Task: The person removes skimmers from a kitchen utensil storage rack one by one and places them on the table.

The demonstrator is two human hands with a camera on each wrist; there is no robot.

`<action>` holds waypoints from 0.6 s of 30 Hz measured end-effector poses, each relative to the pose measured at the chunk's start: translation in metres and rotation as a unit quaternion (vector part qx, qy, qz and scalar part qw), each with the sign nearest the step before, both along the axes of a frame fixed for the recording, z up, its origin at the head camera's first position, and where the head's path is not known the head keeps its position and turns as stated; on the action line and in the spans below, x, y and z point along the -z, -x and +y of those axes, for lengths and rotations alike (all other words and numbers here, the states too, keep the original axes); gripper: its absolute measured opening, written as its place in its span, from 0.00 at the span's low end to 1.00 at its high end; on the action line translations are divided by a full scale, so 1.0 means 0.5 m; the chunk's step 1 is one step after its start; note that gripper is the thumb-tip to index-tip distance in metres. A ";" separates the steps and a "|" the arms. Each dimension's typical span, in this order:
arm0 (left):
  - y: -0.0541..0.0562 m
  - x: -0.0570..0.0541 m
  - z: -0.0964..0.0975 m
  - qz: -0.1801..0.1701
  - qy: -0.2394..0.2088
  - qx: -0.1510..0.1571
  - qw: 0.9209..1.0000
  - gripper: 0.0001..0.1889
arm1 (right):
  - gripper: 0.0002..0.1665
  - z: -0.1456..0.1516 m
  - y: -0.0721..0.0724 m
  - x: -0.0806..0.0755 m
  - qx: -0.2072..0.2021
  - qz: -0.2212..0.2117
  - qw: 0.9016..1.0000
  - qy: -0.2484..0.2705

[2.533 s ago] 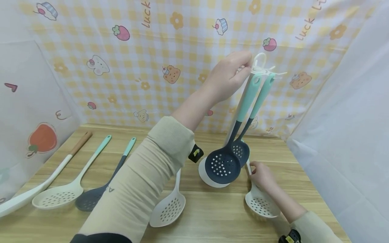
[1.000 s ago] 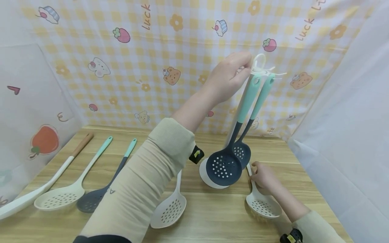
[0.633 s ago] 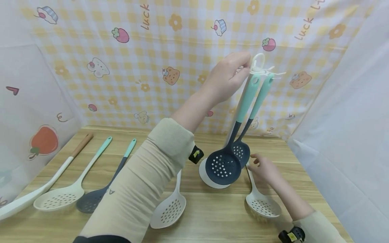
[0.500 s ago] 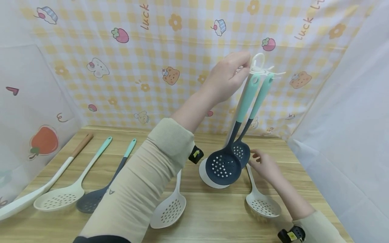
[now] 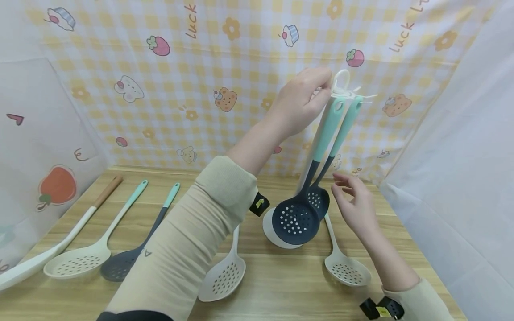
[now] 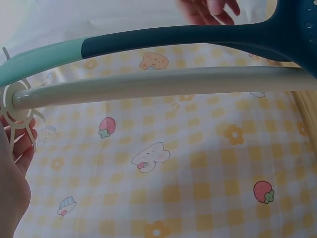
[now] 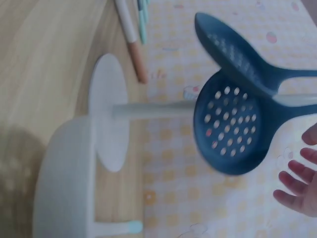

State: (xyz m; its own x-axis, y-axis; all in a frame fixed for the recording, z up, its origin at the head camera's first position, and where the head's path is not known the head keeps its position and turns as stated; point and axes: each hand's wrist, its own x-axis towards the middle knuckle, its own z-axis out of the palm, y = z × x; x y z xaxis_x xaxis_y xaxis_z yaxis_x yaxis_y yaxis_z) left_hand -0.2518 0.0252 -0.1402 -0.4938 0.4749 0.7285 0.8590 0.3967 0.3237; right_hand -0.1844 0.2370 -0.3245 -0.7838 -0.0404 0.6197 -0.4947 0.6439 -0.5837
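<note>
My left hand (image 5: 299,104) grips the hook ring (image 5: 341,92) at the top of a white utensil stand, its fingers behind the ring in the left wrist view. Two dark blue skimmers with mint handles hang from the hooks: the front skimmer (image 5: 295,220) covers part of the round base (image 5: 269,232), and the rear skimmer (image 5: 317,203) is partly behind it. To the right of the rear skimmer's bowl is my right hand (image 5: 357,205), raised over the table, fingers loosely bent and holding nothing. Below it a white skimmer (image 5: 347,269) lies on the table, its handle end hidden behind the hanging bowls.
Another white skimmer (image 5: 222,278) lies beside my left sleeve. Farther left lie a dark skimmer (image 5: 120,263), a pale skimmer (image 5: 78,261) with a mint handle, and a white utensil (image 5: 68,238) with a wooden handle. A checked cloth (image 5: 249,53) hangs behind the table.
My right hand has let go of the right-hand white skimmer's handle and risen beside the hanging bowls. That skimmer stays on the table. My left hand keeps its hold on the stand's top.
</note>
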 end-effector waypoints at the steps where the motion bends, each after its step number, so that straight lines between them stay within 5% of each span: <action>1: 0.000 0.000 0.000 0.001 0.001 -0.002 1.000 0.09 | 0.16 -0.004 -0.002 -0.004 -0.001 0.009 1.000 0.003; 18: -0.009 -0.005 0.003 0.030 0.025 -0.041 0.998 0.08 | 0.41 -0.047 -0.004 -0.020 -0.035 0.058 0.996 0.060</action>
State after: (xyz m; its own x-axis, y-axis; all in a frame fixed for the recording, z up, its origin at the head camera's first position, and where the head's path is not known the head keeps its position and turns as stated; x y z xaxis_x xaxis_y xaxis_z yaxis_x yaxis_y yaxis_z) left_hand -0.2475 0.0268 -0.1376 -0.4892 0.4706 0.7343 0.8402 0.4802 0.2519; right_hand -0.1821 0.2133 -0.3147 -0.7049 -0.0134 0.7092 -0.6042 0.5350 -0.5905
